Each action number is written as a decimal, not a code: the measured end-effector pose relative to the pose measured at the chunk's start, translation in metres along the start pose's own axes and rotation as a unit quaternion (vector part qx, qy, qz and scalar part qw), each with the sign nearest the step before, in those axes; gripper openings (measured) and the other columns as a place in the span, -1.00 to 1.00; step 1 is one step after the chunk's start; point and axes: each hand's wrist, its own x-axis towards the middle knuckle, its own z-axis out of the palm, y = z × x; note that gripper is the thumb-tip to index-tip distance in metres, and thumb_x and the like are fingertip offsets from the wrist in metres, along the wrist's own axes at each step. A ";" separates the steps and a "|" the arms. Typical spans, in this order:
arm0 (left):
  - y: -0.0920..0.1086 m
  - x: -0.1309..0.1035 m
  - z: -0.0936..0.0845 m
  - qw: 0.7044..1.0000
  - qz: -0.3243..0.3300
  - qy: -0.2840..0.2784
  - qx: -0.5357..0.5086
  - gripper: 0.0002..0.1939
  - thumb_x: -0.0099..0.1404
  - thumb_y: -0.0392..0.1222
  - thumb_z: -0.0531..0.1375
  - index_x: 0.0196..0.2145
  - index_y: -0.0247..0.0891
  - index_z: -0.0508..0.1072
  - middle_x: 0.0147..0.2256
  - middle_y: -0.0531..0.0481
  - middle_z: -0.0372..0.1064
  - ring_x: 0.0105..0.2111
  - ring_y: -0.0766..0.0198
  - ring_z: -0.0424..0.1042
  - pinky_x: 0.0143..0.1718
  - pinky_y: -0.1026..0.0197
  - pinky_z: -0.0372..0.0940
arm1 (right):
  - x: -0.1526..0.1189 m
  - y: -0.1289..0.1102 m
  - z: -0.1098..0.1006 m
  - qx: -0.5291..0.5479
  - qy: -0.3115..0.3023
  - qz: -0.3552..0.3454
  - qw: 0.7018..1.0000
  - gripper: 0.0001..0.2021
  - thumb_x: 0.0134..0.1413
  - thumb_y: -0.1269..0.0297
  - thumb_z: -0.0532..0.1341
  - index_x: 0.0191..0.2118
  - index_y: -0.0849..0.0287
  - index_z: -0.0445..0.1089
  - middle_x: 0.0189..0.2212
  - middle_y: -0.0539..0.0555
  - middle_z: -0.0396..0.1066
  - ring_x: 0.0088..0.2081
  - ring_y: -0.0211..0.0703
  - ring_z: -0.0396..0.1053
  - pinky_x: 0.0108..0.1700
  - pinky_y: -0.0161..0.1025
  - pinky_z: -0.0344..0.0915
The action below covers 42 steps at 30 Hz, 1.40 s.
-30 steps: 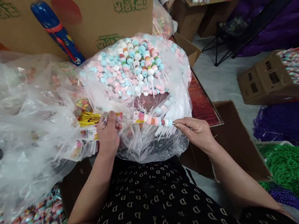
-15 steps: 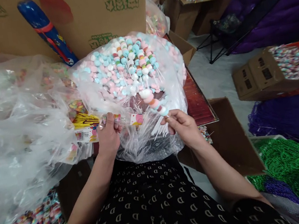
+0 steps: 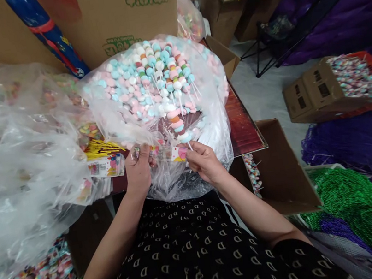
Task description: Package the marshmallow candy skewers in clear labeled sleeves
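Note:
My left hand is closed on one end of a clear printed bag, which stretches toward the right. My right hand pinches the white stick of a candy skewer threaded with pink, white, blue and brown pieces. Its fingers meet the printed end of the bag. Behind both hands a large plastic bag holds loose pink, blue and white candies. Several finished skewers lie on top of them. Yellow twist ties and a stack of printed bags are left of my left hand.
A cardboard box stands at the right, below the red table edge. Clear plastic sheeting covers the left side. A large carton rises behind; green bead strands lie at lower right.
My right hand has moved left with the skewer, up to the printed end of the bag. The skewer now stands more upright. The camera view has shifted slightly.

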 end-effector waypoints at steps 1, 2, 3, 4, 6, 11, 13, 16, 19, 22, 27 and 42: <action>-0.001 0.000 0.000 1.000 -0.004 0.002 -0.001 -0.51 0.01 0.02 0.54 -0.46 -0.19 0.30 -0.64 0.27 0.18 -0.71 0.49 0.17 -0.69 0.39 0.16 | 0.000 0.002 0.001 0.002 0.008 0.001 1.000 -0.56 -0.17 0.01 0.48 -0.21 0.19 0.49 -0.66 -0.24 0.15 -0.69 -0.50 -0.23 -0.63 -0.35 -0.27; -0.001 0.000 0.000 1.000 -0.009 0.003 -0.004 -0.51 0.01 0.02 0.54 -0.45 -0.19 0.30 -0.64 0.28 0.17 -0.71 0.49 0.17 -0.69 0.39 0.16 | 0.001 0.004 0.002 0.002 0.016 0.002 1.000 -0.57 -0.19 0.02 0.48 -0.23 0.18 0.49 -0.67 -0.24 0.17 -0.69 -0.50 -0.22 -0.64 -0.36 -0.27; -0.002 -0.001 0.000 1.000 -0.013 0.004 -0.008 -0.51 0.00 0.03 0.54 -0.45 -0.19 0.30 -0.64 0.28 0.18 -0.71 0.49 0.17 -0.70 0.39 0.16 | 0.002 0.006 0.003 0.001 0.022 0.005 1.000 -0.58 -0.20 0.03 0.48 -0.25 0.18 0.50 -0.66 -0.23 0.20 -0.70 -0.49 -0.20 -0.64 -0.36 -0.26; -0.003 -0.001 -0.001 1.000 -0.016 0.003 -0.011 -0.50 -0.01 0.04 0.54 -0.45 -0.18 0.30 -0.63 0.27 0.19 -0.70 0.48 0.18 -0.70 0.38 0.16 | 0.004 0.009 0.004 -0.003 0.028 0.007 1.000 -0.60 -0.22 0.04 0.48 -0.27 0.18 0.50 -0.65 -0.21 0.23 -0.69 -0.49 -0.16 -0.65 -0.37 -0.23; -0.006 -0.002 -0.002 1.000 -0.018 -0.007 -0.006 -0.51 0.00 0.08 0.53 -0.44 -0.19 0.33 -0.61 0.24 0.24 -0.69 0.47 0.21 -0.70 0.38 0.17 | 0.008 0.016 0.004 -0.017 0.034 0.001 0.999 -0.62 -0.26 0.07 0.49 -0.29 0.17 0.53 -0.59 -0.15 0.32 -0.65 -0.45 0.00 -0.62 -0.39 -0.08; -0.016 -0.007 -0.006 0.999 -0.006 -0.046 0.025 -0.56 0.10 0.11 0.49 -0.44 -0.20 0.37 -0.57 0.19 0.30 -0.65 0.47 0.25 -0.64 0.39 0.19 | 0.016 0.030 -0.002 -0.073 0.033 -0.054 0.995 -0.75 -0.25 0.12 0.46 -0.44 0.15 0.54 -0.55 -0.08 0.39 -0.46 -0.27 0.30 -0.37 -0.32 0.26; -0.018 -0.009 -0.006 0.999 0.005 -0.044 0.030 -0.55 0.13 0.14 0.47 -0.46 -0.21 0.37 -0.59 0.20 0.26 -0.65 0.48 0.23 -0.64 0.39 0.17 | 0.014 0.033 -0.004 -0.096 0.036 -0.070 0.992 -0.79 -0.18 0.11 0.41 -0.49 0.15 0.51 -0.56 -0.07 0.38 -0.47 -0.27 0.27 -0.38 -0.31 0.24; -0.020 -0.013 -0.004 0.999 -0.001 -0.030 0.039 -0.53 0.17 0.15 0.44 -0.50 -0.21 0.34 -0.62 0.20 0.20 -0.66 0.47 0.18 -0.65 0.38 0.13 | 0.011 0.036 -0.003 -0.114 0.040 -0.083 0.989 -0.78 -0.11 0.11 0.36 -0.52 0.15 0.47 -0.56 -0.07 0.37 -0.49 -0.29 0.21 -0.40 -0.32 0.19; -0.017 -0.014 0.001 0.999 -0.030 -0.013 0.012 -0.51 0.15 0.11 0.46 -0.54 -0.21 0.29 -0.64 0.22 0.13 -0.68 0.49 0.11 -0.68 0.39 0.10 | 0.011 0.035 -0.002 -0.125 0.038 -0.086 0.988 -0.68 -0.07 -0.02 0.35 -0.53 0.14 0.42 -0.60 -0.08 0.29 -0.51 -0.30 0.15 -0.43 -0.32 0.15; -0.010 -0.010 0.006 0.997 -0.061 0.021 -0.053 -0.51 0.15 0.04 0.49 -0.53 -0.21 0.26 -0.65 0.25 0.07 -0.69 0.49 0.07 -0.70 0.40 0.06 | 0.010 0.027 -0.004 -0.133 0.042 -0.098 0.985 -0.55 -0.02 -0.20 0.34 -0.52 0.13 0.40 -0.62 -0.08 0.20 -0.53 -0.30 0.11 -0.45 -0.31 0.11; 0.006 0.004 0.004 0.978 -0.144 0.052 -0.138 -0.50 0.26 0.06 0.42 -0.51 -0.20 0.20 -0.68 0.28 -0.03 -0.72 0.49 0.01 -0.72 0.41 0.01 | -0.009 0.003 -0.023 -0.182 0.028 -0.136 0.973 -0.52 0.16 -0.25 0.26 -0.29 0.14 0.51 -0.57 -0.08 0.18 -0.52 -0.29 0.10 -0.47 -0.32 0.06; 0.013 0.009 0.005 0.983 -0.111 0.039 -0.142 -0.47 0.16 0.10 0.49 -0.50 -0.22 0.24 -0.65 0.28 0.06 -0.71 0.55 0.02 -0.72 0.45 0.03 | -0.046 -0.038 -0.062 -0.456 -0.014 -0.248 0.855 -0.79 0.31 0.19 0.22 -0.25 0.12 0.58 -0.48 -0.02 0.56 -0.50 -0.26 0.44 -0.39 -0.35 0.36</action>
